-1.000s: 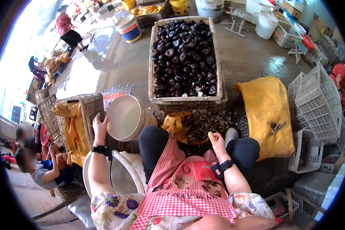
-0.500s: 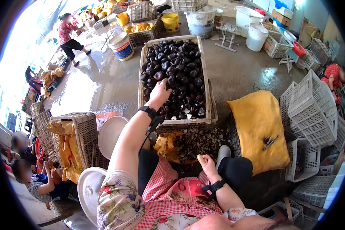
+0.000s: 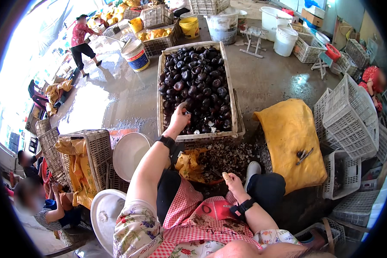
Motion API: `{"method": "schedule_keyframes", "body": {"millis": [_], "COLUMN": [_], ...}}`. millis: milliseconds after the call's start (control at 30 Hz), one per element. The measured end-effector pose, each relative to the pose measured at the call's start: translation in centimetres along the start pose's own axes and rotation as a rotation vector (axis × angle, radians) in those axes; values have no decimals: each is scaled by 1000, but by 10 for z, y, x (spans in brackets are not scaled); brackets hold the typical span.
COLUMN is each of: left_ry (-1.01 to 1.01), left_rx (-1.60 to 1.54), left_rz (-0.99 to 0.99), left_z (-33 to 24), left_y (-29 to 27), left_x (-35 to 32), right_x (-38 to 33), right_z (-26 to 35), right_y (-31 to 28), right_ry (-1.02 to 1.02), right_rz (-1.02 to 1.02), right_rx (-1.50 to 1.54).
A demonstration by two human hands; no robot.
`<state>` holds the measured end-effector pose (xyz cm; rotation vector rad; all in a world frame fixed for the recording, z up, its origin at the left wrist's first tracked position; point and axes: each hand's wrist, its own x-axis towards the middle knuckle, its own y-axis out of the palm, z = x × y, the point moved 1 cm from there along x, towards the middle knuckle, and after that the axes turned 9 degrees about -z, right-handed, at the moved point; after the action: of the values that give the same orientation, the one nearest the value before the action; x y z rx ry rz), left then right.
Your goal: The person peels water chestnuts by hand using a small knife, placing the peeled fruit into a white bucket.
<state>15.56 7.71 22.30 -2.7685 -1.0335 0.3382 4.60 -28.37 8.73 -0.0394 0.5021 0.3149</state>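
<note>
A pale plastic crate (image 3: 160, 86) in front of me is heaped with dark, round, glossy water chestnuts (image 3: 198, 71). My left hand (image 3: 178, 120) is over the near left part of the heap, fingers curled round what looks like one dark water chestnut, mostly hidden by the hand. Nearer my body, above my right knee, my right hand (image 3: 234, 184) is closed on a small tool; only a pale yellowish end (image 3: 226, 176) sticks out past the thumb, and the rest is hidden. White peelings (image 3: 228, 161) lie below the crate between my feet.
At right, a yellow cloth (image 3: 288, 133) covers a crate, with small tools (image 3: 304, 155) on it. White crates (image 3: 350, 118) stack beyond. A round white lid (image 3: 105, 215) and a pale tub (image 3: 131, 155) stand at left. Other people (image 3: 79, 43) work nearby; buckets (image 3: 135, 56) stand behind.
My left hand has drawn back a little toward me over the heap, its fingers more curled. My right hand has stayed nearly still. The person at far left behind has shifted slightly.
</note>
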Motion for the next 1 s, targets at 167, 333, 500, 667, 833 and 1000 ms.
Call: {"method": "schedule_keyframes", "body": {"millis": [167,333,500,667,833,1000], "left_ry": [528,543,524,44,-174,-371], "left_rx": [728,800,652,-177,-567,-513], "left_rz": [-112,-314,-344,-53,155,255], "left_z": [-16,-55,-35,-25,-13,44], "left_y": [15,24,34,27,6,-13], "left_x": [4,7,57,49,-68,-182], "right_x": [-6,-10,-3,-7,-6,-5], "right_z": [3,12,-5,16,25,25], "right_y": [3,-1,7,2,-3,6], "right_ry": [5,70,-79,-47,187,161], "right_rz": [37,-10,54,84,72,-33], "right_rx": [-39,-98,-139,-73,105,45]}}
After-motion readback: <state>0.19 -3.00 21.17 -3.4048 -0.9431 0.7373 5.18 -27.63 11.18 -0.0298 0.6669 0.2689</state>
